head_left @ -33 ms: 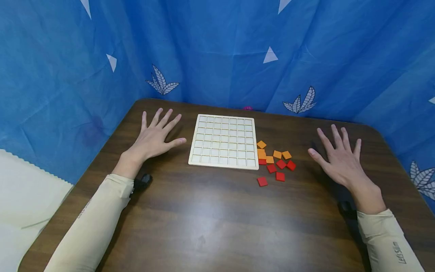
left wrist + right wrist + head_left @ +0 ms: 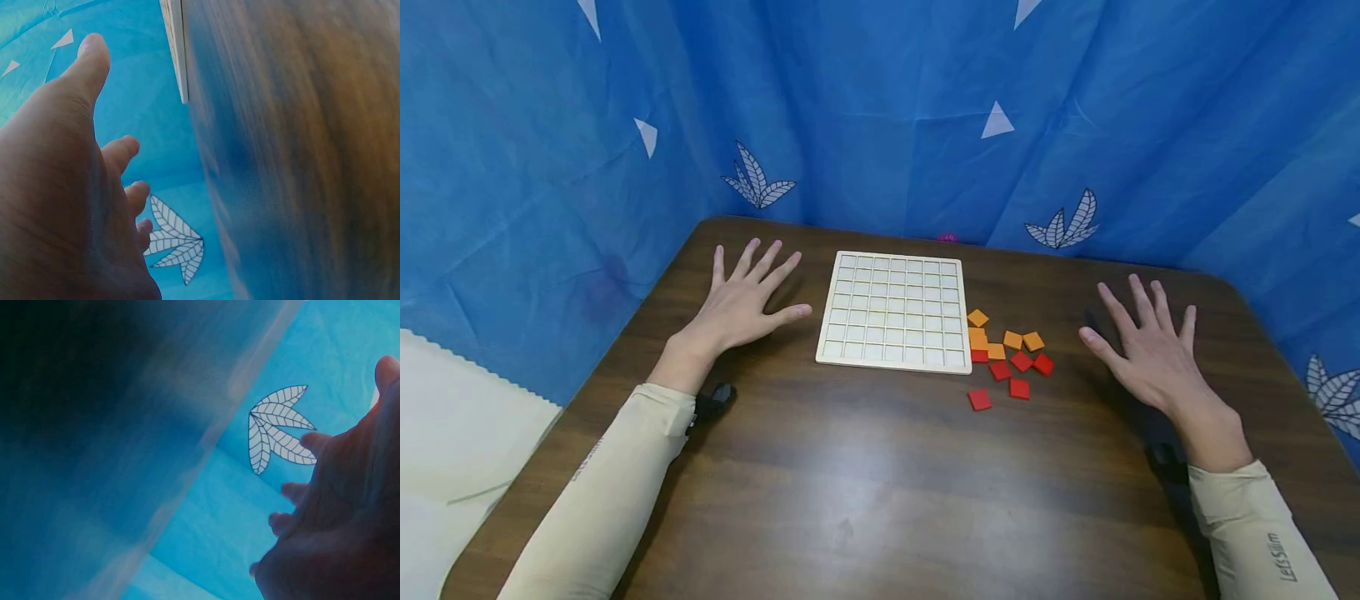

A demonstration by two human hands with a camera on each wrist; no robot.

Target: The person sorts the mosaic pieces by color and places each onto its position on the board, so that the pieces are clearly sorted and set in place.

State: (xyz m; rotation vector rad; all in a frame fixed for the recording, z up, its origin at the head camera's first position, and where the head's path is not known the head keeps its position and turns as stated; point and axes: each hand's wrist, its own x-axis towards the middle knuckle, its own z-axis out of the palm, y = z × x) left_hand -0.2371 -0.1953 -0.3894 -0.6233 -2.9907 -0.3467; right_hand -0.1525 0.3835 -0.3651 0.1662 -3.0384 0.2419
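Note:
In the head view a pale square grid board [image 2: 893, 364] lies toward the back of the brown table, its cells bare. Against and beyond its right edge are several small square tiles, orange ones [image 2: 1033, 341] farther back and red ones [image 2: 1019, 389] nearer. My left hand [image 2: 737, 304], fingers spread and palm down, hovers to the left of the board and holds nothing. To the right of the tiles my right hand [image 2: 1153, 358] is spread the same way, also holding nothing. The left wrist view catches the board's edge [image 2: 179, 56] beyond the thumb.
A blue curtain [image 2: 880, 117] with leaf and triangle prints hangs behind the wooden table [image 2: 850, 500]. White cloth [image 2: 460, 450] hangs at the left side. Dark wrist cameras [image 2: 718, 400] sit under both wrists, below pale sleeves [image 2: 602, 492].

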